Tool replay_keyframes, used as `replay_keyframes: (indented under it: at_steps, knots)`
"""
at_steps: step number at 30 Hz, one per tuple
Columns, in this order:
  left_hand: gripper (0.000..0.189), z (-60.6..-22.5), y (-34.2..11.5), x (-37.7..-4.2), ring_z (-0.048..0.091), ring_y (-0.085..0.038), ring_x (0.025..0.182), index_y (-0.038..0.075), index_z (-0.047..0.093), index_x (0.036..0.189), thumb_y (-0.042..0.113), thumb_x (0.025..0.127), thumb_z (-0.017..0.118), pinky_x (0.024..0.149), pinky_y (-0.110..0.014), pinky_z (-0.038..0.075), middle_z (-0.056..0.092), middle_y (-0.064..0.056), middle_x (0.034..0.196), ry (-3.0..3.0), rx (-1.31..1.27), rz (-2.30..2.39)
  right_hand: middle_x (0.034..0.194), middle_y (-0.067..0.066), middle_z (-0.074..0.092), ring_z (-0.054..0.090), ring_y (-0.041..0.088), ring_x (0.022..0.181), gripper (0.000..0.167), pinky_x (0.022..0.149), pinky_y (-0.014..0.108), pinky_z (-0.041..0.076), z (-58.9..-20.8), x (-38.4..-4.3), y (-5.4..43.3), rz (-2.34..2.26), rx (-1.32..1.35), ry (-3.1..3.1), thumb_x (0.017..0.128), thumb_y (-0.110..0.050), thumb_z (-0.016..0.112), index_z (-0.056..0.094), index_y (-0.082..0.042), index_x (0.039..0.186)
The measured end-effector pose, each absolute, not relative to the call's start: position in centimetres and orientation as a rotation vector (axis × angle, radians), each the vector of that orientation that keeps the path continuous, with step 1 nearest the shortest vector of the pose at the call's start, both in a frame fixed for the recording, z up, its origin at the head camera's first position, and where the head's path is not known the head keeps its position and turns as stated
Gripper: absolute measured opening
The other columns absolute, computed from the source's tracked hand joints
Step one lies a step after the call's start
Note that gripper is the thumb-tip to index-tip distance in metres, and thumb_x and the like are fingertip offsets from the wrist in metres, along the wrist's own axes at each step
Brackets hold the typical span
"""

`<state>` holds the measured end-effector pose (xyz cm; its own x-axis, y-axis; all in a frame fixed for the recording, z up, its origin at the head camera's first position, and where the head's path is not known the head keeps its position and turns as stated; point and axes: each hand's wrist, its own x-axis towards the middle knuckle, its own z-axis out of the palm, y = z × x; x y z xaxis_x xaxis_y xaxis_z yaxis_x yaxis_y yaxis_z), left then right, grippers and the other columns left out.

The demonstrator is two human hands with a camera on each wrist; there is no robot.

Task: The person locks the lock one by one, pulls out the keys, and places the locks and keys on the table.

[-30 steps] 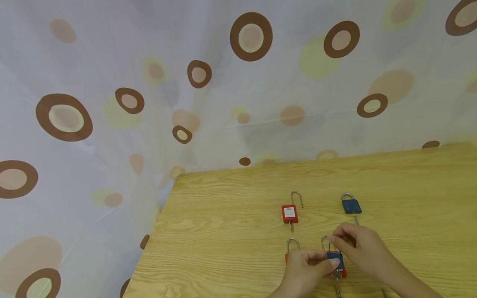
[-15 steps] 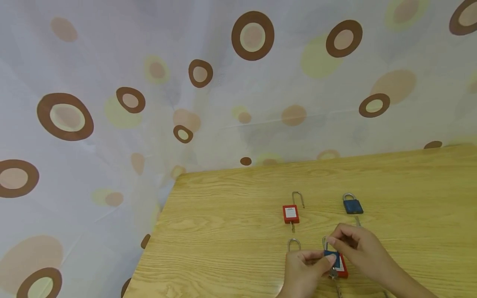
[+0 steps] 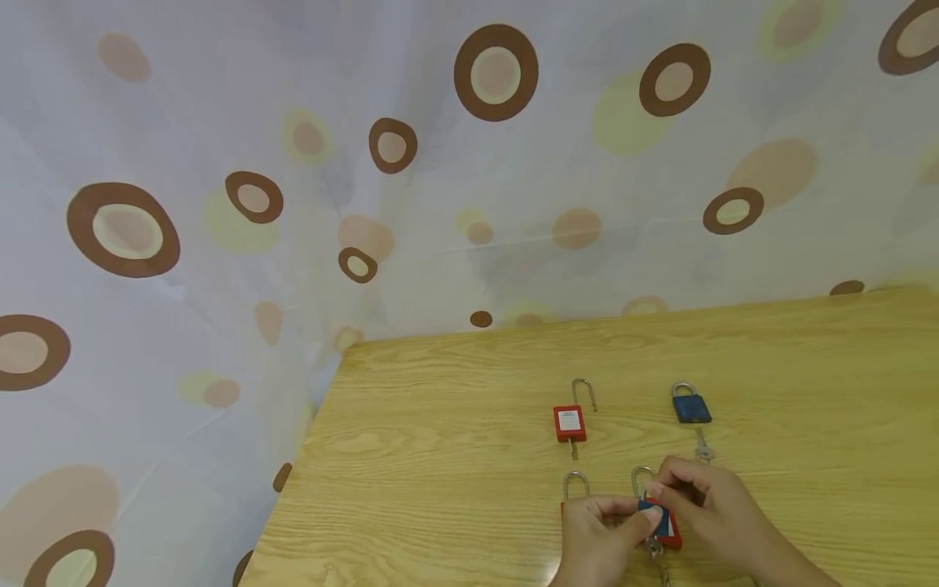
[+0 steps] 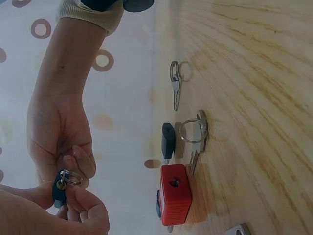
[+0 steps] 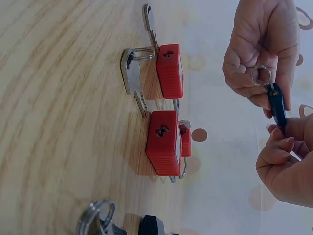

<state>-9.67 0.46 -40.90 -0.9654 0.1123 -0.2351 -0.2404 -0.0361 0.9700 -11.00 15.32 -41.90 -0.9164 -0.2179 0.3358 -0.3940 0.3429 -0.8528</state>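
My left hand (image 3: 601, 534) pinches the body of a small blue padlock (image 3: 653, 519) between thumb and fingers. A key (image 3: 653, 548) with a ring sits in the padlock's bottom. At the padlock's other end the fingertips of my right hand (image 3: 715, 509) pinch its shackle, which they mostly cover. Both hands are raised off the table, as the left wrist view shows with the blue padlock (image 4: 59, 191) between them. In the head view, a red padlock (image 3: 673, 530) lies behind and below the held one. Whether the shackle is locked in cannot be told.
On the wooden table (image 3: 440, 424) lie a red padlock (image 3: 569, 424) with its shackle out and a key in it, a blue padlock (image 3: 691, 408) with a loose key (image 3: 703, 447) near it, and another red padlock, whose shackle (image 3: 575, 483) shows beside my left hand. A patterned sheet (image 3: 440, 163) hangs behind.
My right hand has moved slightly down, closer to the blue padlock's body, and less of the shackle shows. More of the loose key behind it is visible. My left hand keeps its grip.
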Motion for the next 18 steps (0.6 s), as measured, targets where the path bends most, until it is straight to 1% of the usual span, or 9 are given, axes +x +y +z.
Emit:
replay_keyframes:
  at_steps: [4, 8, 12, 14, 18]
  knots:
    - [0.011, -40.9, 0.4, -9.9, 0.065, -0.008, 0.066, -0.002, 0.072, 0.084, 0.008, 0.077, 0.072, 0.059, -0.016, 0.051, 0.072, -0.011, 0.078, 1.999, -0.145, 2.054, 0.060, -0.011, 0.046, 0.038, 0.005, 0.049, 0.017, 0.041, 0.023, 0.032, -42.0, -10.9, 15.2, 1.643, 0.464, -2.489, 0.089, -0.003, 0.058, 0.057, -0.012, 0.074]
    - [0.014, -40.7, 0.1, -10.2, 0.068, -0.012, 0.071, -0.002, 0.072, 0.087, 0.010, 0.080, 0.071, 0.064, -0.022, 0.055, 0.072, -0.013, 0.082, 1.960, -0.094, 2.032, 0.063, -0.011, 0.046, 0.040, 0.007, 0.050, 0.014, 0.043, 0.025, 0.033, -41.6, -11.1, 15.3, 1.696, 0.383, -2.527, 0.091, -0.006, 0.056, 0.058, -0.008, 0.078]
    - [0.014, -40.6, -0.2, -10.4, 0.068, -0.014, 0.073, -0.003, 0.071, 0.089, 0.009, 0.081, 0.070, 0.066, -0.025, 0.056, 0.072, -0.015, 0.083, 1.925, -0.067, 2.028, 0.062, -0.009, 0.042, 0.038, 0.009, 0.048, 0.013, 0.042, 0.026, 0.033, -41.1, -11.2, 15.3, 1.766, 0.371, -2.542, 0.093, -0.008, 0.053, 0.058, -0.003, 0.082]
    - [0.015, -40.6, -0.2, -10.4, 0.068, -0.014, 0.074, -0.004, 0.070, 0.090, 0.008, 0.081, 0.069, 0.066, -0.025, 0.056, 0.072, -0.016, 0.085, 1.914, -0.068, 2.035, 0.061, -0.009, 0.042, 0.038, 0.008, 0.048, 0.015, 0.042, 0.026, 0.034, -40.8, -11.3, 15.3, 1.802, 0.313, -2.583, 0.094, -0.011, 0.052, 0.059, -0.001, 0.085]
    - [0.014, -40.5, 0.1, -10.7, 0.067, -0.011, 0.072, -0.004, 0.069, 0.091, 0.006, 0.082, 0.068, 0.068, -0.026, 0.056, 0.072, -0.014, 0.084, 1.896, -0.126, 2.077, 0.063, -0.006, 0.046, 0.042, 0.008, 0.051, 0.024, 0.046, 0.025, 0.038, -40.4, -11.3, 15.0, 1.854, 0.107, -2.678, 0.096, -0.021, 0.050, 0.061, 0.000, 0.098]
